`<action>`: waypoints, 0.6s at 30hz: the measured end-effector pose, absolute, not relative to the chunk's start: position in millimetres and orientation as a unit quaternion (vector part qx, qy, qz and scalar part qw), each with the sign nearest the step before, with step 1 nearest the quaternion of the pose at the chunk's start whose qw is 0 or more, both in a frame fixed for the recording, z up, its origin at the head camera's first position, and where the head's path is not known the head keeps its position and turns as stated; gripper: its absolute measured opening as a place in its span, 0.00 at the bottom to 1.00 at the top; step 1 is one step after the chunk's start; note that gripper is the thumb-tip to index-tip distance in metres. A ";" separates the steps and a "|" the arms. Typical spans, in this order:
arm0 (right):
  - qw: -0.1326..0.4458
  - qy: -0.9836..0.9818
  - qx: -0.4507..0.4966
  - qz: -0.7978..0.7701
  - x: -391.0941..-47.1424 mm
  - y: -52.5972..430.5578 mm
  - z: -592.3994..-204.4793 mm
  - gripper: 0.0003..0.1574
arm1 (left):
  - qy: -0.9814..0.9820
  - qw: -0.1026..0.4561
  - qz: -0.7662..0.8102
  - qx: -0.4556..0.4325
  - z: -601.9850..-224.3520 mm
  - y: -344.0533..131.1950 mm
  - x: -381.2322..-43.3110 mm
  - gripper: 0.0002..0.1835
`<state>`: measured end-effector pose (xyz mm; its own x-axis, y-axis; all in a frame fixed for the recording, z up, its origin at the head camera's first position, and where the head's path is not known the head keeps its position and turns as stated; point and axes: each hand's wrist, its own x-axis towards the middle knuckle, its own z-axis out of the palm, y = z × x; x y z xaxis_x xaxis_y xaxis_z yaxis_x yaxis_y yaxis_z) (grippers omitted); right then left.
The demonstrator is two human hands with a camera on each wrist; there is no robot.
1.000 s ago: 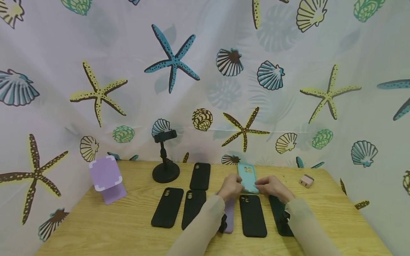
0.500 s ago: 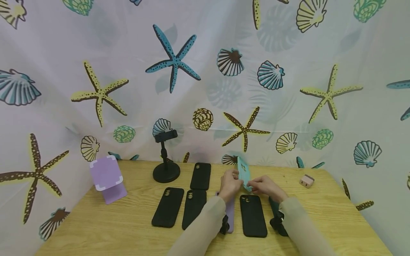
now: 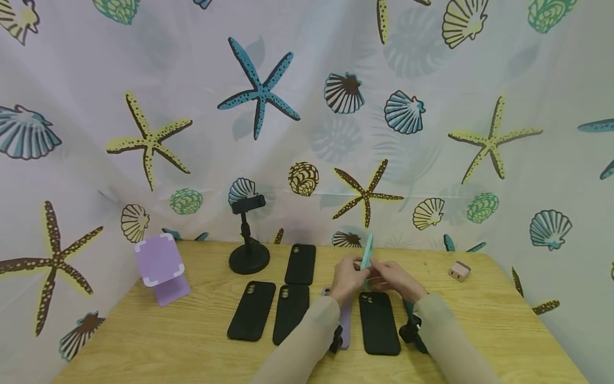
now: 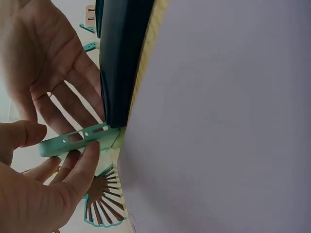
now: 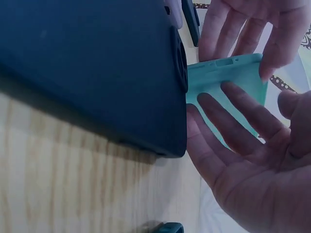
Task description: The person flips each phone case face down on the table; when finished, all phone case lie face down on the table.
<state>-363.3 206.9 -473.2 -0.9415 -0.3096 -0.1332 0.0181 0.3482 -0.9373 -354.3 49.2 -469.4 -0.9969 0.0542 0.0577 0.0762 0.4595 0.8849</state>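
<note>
A turquoise phone case (image 3: 368, 253) stands on edge above the back of the table, seen almost side-on in the head view. My left hand (image 3: 348, 277) pinches it between thumb and fingers, as the left wrist view shows with the case's slotted end (image 4: 75, 141). In the right wrist view, my right hand (image 5: 252, 160) has its fingers spread, lying along the hollow inside of the turquoise case (image 5: 228, 80). Just below the hands lies a black phone case (image 3: 380, 325). A purple phone case (image 3: 344, 322) is partly under my left wrist, a dark green one under the right.
Left of the hands lie more black phone cases (image 3: 251, 311), one of them (image 3: 300, 264) farther back. A black phone stand (image 3: 248, 258) and a purple stand (image 3: 159, 260) stand at the back left. A pink charger plug (image 3: 459, 271) sits at the right; a patterned curtain hangs behind.
The turquoise case has been lifted and turned from back-up to edge-on. My right hand has moved left, from the case's edge to its inner side.
</note>
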 end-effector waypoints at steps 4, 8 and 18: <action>0.132 0.801 -0.079 -0.578 -365.5 204.7 -473.2 0.37 | -0.862 0.001 -0.504 -0.054 -469.9 49.6 -353.5 0.19; 0.119 0.805 -0.061 -0.578 -367.2 204.2 -473.2 0.35 | -0.867 -0.001 -0.492 -0.084 -470.6 47.5 -352.3 0.18; 0.131 0.769 -0.054 -0.623 -363.0 211.4 -468.5 0.31 | -0.849 -0.057 -0.513 -0.113 -478.6 37.9 -356.8 0.20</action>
